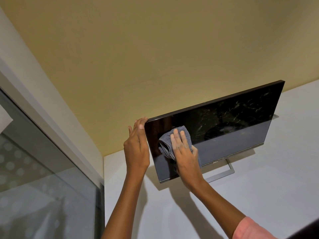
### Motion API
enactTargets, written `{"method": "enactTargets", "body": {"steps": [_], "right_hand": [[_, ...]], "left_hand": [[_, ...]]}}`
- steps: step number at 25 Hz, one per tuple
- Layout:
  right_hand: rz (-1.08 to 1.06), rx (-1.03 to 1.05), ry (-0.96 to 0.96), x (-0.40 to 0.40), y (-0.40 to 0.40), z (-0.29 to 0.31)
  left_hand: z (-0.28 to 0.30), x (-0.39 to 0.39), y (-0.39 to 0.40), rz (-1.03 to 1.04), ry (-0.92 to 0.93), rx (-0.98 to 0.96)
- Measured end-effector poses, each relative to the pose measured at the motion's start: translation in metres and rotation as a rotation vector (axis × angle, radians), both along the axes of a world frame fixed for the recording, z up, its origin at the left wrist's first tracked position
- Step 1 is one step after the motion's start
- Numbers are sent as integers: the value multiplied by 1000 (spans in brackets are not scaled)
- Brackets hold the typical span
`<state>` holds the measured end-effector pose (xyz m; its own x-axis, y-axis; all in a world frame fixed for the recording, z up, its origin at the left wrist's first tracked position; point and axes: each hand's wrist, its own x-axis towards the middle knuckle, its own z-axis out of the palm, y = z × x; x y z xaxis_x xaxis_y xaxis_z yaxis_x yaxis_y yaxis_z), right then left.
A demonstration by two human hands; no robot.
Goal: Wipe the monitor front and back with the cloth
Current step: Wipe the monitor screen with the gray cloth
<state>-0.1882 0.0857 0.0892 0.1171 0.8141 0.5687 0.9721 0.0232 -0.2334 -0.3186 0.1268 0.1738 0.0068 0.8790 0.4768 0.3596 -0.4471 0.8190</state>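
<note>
Two hands worked the monitor on the white bench: left hand gripped its upper corner, right hand lay flat, pressing the cloth against the screen. Hard pressure might tip it backward.

We have one view only, from the head, wide-angled and tilted. We look forward from close range, at arm's length, onto the monitor on the white table, the wall behind.
</note>
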Motion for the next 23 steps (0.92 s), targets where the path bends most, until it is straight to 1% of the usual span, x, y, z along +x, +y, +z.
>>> {"method": "enactTargets", "body": {"steps": [2,4,6,9,11,13,14,16,19,21,23], "right_hand": [[40,25,5,-1,3,10],[35,31,-20,9,5,23],[20,42,-65,27,8,36],[21,51,-124,58,12,48],[13,53,-140,75,13,48],[-20,55,-105,89,13,43],[-48,56,-65,93,13,38],[-111,35,16,97,12,26],[-153,-51,40,88,6,5],[-125,-86,41,80,3,-2],[-27,-61,11,75,3,0]], "left_hand": [[2,3,-4,21,4,-6],[6,8,-6,56,1,7],[9,13,-5,118,50,12],[15,24,-2,173,214,59],[21,38,1,116,376,150],[25,56,4,49,477,213],[25,64,5,27,480,220],[22,76,4,11,412,200],[19,81,3,35,365,219],[20,83,4,45,388,228],[21,85,5,66,401,216]]}}
